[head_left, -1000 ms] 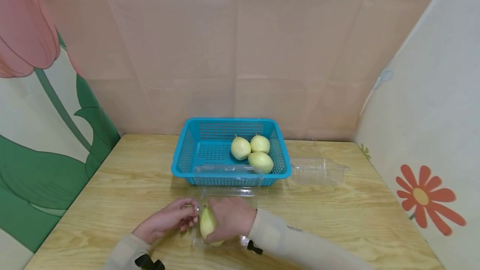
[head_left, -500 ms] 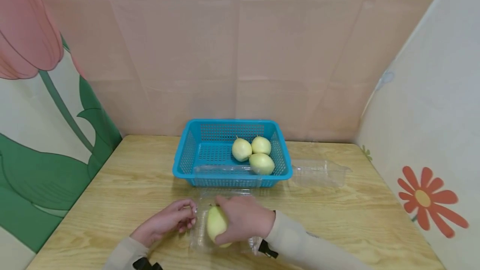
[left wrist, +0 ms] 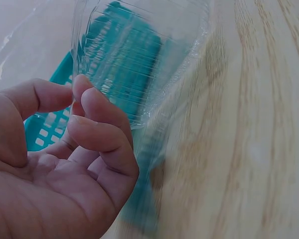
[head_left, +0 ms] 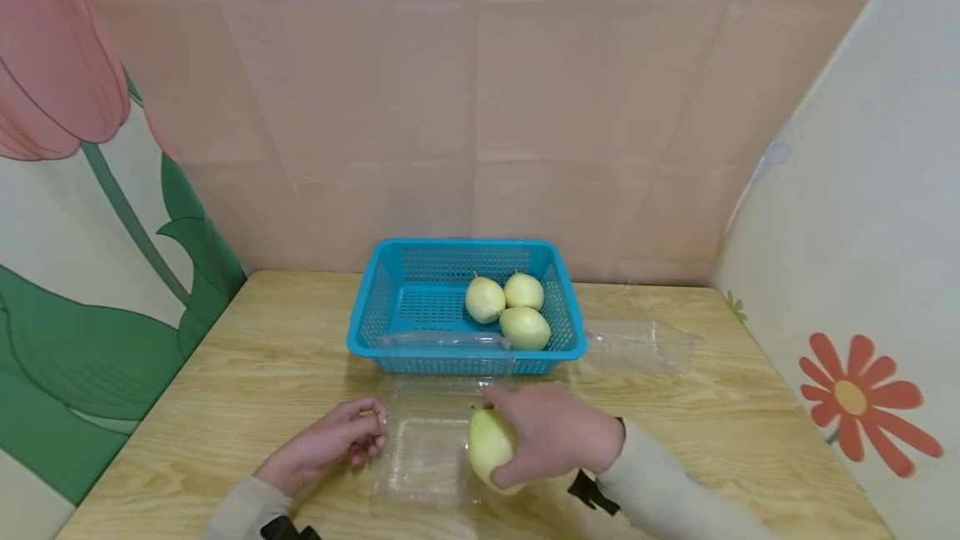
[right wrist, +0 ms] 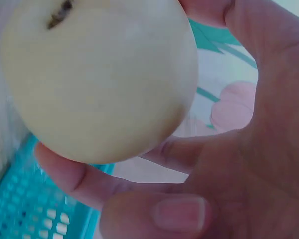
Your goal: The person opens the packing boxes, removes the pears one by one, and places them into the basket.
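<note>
In the head view my right hand [head_left: 558, 432] grips a pale yellow-green pear [head_left: 489, 447] at the right side of a clear plastic clamshell box [head_left: 423, 465]. The right wrist view shows this pear [right wrist: 99, 79] large, its dark stem at the top and my fingers curled round it. My left hand [head_left: 330, 444] is at the box's left edge. In the left wrist view, the thumb and forefinger of my left hand [left wrist: 74, 144] pinch the edge of the clear plastic. The box's lid [head_left: 446, 347] is raised against the front of the blue basket.
A blue perforated basket [head_left: 467, 363] stands at the back of the wooden table [head_left: 247, 373] with 3 pears [head_left: 525, 328] in its right half. Another clear plastic container [head_left: 637, 347] lies to the right of the basket. Walls with printed flowers close off both sides.
My right hand has moved right with the pear, from over the middle of the clamshell box to its right side. The box has shifted slightly left; my left hand stays at its edge.
</note>
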{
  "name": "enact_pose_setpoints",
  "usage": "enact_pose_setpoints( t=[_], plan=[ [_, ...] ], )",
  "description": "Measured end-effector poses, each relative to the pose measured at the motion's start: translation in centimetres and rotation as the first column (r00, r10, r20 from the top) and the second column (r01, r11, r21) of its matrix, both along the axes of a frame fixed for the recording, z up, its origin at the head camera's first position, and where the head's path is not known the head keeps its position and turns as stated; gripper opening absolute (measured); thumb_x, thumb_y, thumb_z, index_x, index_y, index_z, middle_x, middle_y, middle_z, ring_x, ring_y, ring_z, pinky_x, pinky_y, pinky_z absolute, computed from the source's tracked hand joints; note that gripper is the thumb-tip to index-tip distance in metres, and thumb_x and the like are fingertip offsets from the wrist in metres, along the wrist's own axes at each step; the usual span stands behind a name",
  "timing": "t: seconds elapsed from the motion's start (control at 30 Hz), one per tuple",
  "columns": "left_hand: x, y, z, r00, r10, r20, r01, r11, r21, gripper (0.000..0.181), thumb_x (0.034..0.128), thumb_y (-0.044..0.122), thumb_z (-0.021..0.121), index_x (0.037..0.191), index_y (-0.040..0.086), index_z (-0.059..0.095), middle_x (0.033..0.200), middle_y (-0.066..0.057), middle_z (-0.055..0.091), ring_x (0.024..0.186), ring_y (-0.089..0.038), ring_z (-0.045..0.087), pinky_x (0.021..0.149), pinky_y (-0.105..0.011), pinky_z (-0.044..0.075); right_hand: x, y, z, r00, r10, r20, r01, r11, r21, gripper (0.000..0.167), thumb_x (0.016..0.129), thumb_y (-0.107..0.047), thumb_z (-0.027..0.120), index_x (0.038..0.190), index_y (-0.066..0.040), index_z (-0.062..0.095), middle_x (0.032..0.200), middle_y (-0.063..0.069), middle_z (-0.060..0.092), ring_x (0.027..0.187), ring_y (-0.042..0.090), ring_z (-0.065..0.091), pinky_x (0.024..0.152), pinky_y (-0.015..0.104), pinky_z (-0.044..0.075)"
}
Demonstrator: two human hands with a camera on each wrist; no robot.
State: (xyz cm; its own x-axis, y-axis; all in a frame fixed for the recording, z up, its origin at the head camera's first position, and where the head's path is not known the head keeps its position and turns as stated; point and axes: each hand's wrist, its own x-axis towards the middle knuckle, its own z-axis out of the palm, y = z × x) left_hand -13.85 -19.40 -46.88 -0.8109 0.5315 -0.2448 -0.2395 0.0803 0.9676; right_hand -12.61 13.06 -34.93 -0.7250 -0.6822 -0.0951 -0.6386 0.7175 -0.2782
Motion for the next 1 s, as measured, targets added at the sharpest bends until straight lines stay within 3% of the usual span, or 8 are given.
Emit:
enact_pose_setpoints(
  t=[0.17,0.37,0.57,0.77,1.0],
  plan=[
    [0.1,-0.2,-0.1,1.0,0.004,-0.001,-0.004,1.0,-0.01,0.004,0.0983,0.008,0.05,0.1,0.005,0.049,0.082,-0.001,0.06,0.07,-0.01,0.052,0.056,-0.019,0.042,-0.4,1.9,0.9,0.997,-0.06,0.046,0.06,0.998,-0.007,0.053,0.064,-0.041,0.082,0.106,-0.021,0.057,0.075,-0.012,0.054,0.066,0.009,0.048,0.053,0.027,0.04],
    [0.0,-0.4,-0.1,1.0,0.017,0.018,-0.017,1.0,-0.022,0.004,0.0982,0.009,0.051,0.099,0.006,0.05,0.082,-0.001,0.06,0.072,-0.01,0.052,0.057,-0.019,0.042,-1.8,3.9,2.2,0.986,-0.165,-0.001,0.165,0.985,0.057,0.048,0.064,-0.04,0.078,0.099,-0.019,0.052,0.072,-0.007,0.052,0.06,0.013,0.048,0.051,0.031,0.04],
    [0.1,-0.5,-0.1,1.0,0.012,0.021,-0.012,1.0,-0.023,0.002,0.0988,0.01,0.051,0.097,0.008,0.051,0.082,-0.001,0.059,0.072,-0.011,0.052,0.057,-0.019,0.043,-3.8,5.1,3.1,0.962,-0.274,-0.011,0.274,0.959,0.077,0.052,0.068,-0.04,0.077,0.106,-0.014,0.053,0.072,-0.001,0.053,0.062,0.016,0.049,0.052,0.032,0.039],
    [0.0,-0.6,-0.3,1.0,0.013,0.016,-0.013,1.0,-0.019,0.004,0.0986,0.011,0.053,0.098,0.008,0.051,0.082,-0.001,0.059,0.072,-0.011,0.052,0.057,-0.019,0.043,-5.8,5.1,4.0,0.959,-0.282,0.011,0.281,0.959,0.044,0.061,0.074,-0.042,0.077,0.119,-0.009,0.052,0.075,0.0,0.055,0.063,0.017,0.051,0.052,0.031,0.04],
    [0.1,-0.6,-0.2,1.0,0.013,0.02,-0.012,1.0,-0.014,0.003,0.099,0.01,0.052,0.097,0.009,0.051,0.082,-0.001,0.059,0.071,-0.011,0.052,0.057,-0.02,0.042,-7.8,4.1,5.2,0.961,-0.277,0.002,0.277,0.961,0.001,0.064,0.077,-0.041,0.077,0.124,-0.007,0.05,0.078,0.002,0.057,0.064,0.018,0.053,0.054,0.031,0.041]
  ],
)
